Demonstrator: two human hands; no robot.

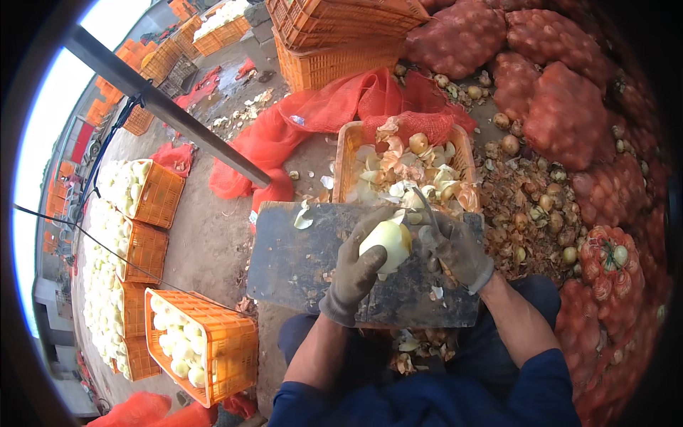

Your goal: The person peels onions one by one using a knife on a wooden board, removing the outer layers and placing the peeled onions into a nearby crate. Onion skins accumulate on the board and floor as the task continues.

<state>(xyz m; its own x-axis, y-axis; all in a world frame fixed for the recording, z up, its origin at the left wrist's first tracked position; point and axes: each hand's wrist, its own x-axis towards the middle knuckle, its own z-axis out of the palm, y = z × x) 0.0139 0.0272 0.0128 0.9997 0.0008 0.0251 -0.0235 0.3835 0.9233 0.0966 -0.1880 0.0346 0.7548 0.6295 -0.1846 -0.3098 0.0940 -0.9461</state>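
My left hand (pixel 358 267), in a dirty grey work glove, holds a mostly peeled onion (pixel 389 246) above a dark worn board (pixel 299 261). The onion is pale, with a brownish patch on its right side. Close to its right, my right hand (pixel 453 248), gloved too, grips a knife with a curved blade (pixel 422 202) that points up and left; its handle is mostly hidden by the fingers. Behind the board stands an orange plastic crate (pixel 344 160) holding onion skins and a few onions. Scraps of skin (pixel 303 218) lie on the board.
At the left, orange crates (pixel 229 352) hold peeled onions. Red mesh sacks of onions (pixel 565 117) are piled along the right, beside loose skins and onions (pixel 533 213). A metal pole (pixel 176 112) slants down towards the board. Empty red netting (pixel 277 133) lies beyond it; orange crates (pixel 336 58) stand behind.
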